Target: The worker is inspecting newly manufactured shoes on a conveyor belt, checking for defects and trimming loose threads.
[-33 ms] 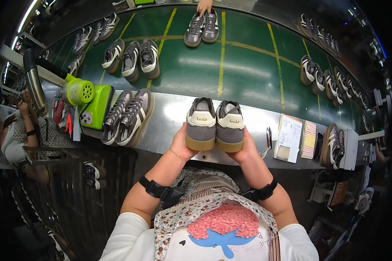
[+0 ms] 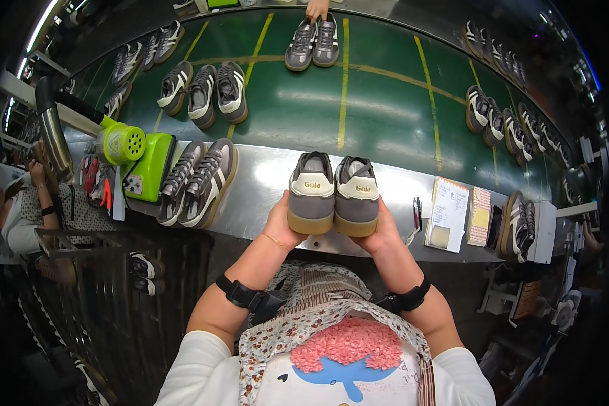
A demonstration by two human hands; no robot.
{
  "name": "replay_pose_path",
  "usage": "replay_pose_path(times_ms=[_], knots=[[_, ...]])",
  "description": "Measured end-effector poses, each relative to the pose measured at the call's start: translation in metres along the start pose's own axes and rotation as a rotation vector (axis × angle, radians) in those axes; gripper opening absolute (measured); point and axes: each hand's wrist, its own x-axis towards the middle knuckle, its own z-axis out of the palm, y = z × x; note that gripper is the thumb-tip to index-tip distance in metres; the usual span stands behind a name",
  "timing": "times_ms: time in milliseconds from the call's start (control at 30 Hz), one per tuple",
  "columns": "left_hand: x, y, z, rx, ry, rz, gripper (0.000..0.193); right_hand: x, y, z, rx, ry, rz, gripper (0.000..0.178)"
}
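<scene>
Two grey sneakers with white heel tabs and gum-coloured soles are held side by side in front of me, heels toward me. My left hand point(image 2: 283, 222) is closed round the outer side of the left sneaker point(image 2: 311, 206). Round the right sneaker point(image 2: 356, 208), my right hand point(image 2: 383, 230) grips from its outer side. The shoes hide most of my fingers. Both sneakers are upright and nearly touching, over the metal ledge point(image 2: 264, 177). I cannot tell whether their soles rest on it.
Beyond the ledge lies a green belt point(image 2: 386, 122) with yellow lines and several sneakers. Another person's hand point(image 2: 317, 9) touches a sneaker pair point(image 2: 312, 44) there. A lime-green machine point(image 2: 149, 166) and a sneaker pair point(image 2: 199, 183) stand left; notebooks point(image 2: 448, 213), pens point(image 2: 416, 216) and sneakers point(image 2: 517, 227) are right.
</scene>
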Motion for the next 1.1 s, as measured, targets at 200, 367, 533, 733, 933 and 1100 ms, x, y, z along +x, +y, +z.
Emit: replay_pose_path(times_ms=[200, 367, 533, 733, 933, 1100], knots=[[-0.002, -0.002, -0.003, 0.021, -0.085, 0.022, 0.031, -0.005, 0.001, 0.005, -0.04, 0.054, -0.035, 0.053], [0.005, 0.002, -0.006, -0.012, -0.091, -0.014, 0.048, -0.006, 0.001, 0.007, -0.003, 0.055, -0.026, 0.051], [0.018, 0.011, -0.031, 0.083, -0.127, 0.009, 0.049, -0.004, 0.0, 0.005, -0.065, 0.072, -0.046, 0.055], [0.032, 0.043, -0.069, 0.841, 0.38, 0.416, 0.042, -0.008, -0.003, 0.008, -0.217, 0.094, -0.248, 0.05], [0.0, 0.011, -0.024, 1.306, -0.093, 0.697, 0.083, -0.011, 0.002, 0.02, -0.162, 0.104, -0.256, 0.051], [-0.012, -0.04, 0.028, 1.44, -0.098, 0.927, 0.109, -0.004, 0.018, 0.005, -0.351, -0.059, -0.137, 0.057]])
